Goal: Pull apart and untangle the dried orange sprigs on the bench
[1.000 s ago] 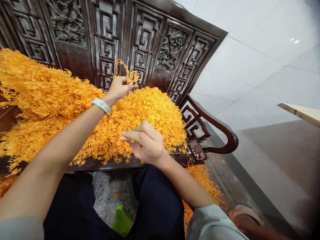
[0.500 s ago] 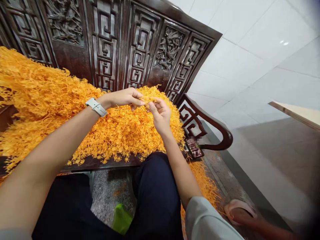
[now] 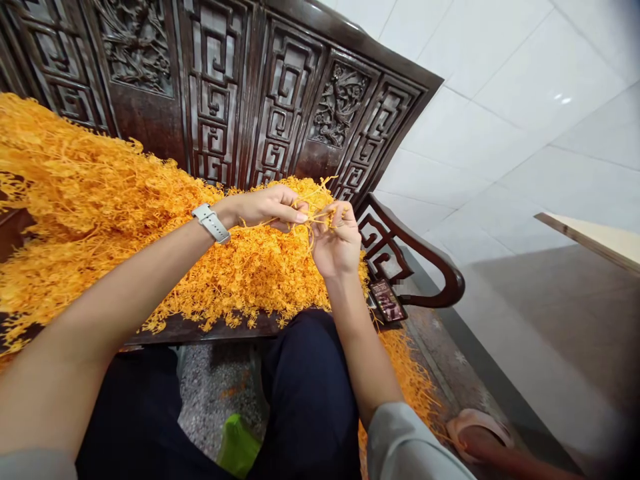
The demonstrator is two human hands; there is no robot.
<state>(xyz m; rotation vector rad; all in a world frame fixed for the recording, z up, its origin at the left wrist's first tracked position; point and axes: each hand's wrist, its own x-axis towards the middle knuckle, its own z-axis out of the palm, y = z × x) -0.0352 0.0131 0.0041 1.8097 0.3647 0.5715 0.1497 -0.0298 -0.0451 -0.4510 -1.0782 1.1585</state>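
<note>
A big heap of orange plastic sprigs covers the seat of a dark carved wooden bench. Above the heap's right end, my left hand, with a white watch on its wrist, pinches one thin orange sprig. My right hand is closed on the same sprig from the other side. The two hands nearly touch, fingertips together, with the sprig's strands sticking out between them.
The bench's curved armrest is to the right, and a phone lies on the seat corner. More orange sprigs lie on the floor beside my dark trouser legs. A green object lies on the floor between my legs. A foot in a pink slipper shows lower right.
My left hand came down from above the heap with a sprig and my right hand rose to meet it. Both now grip the sprig together, slightly further right.
</note>
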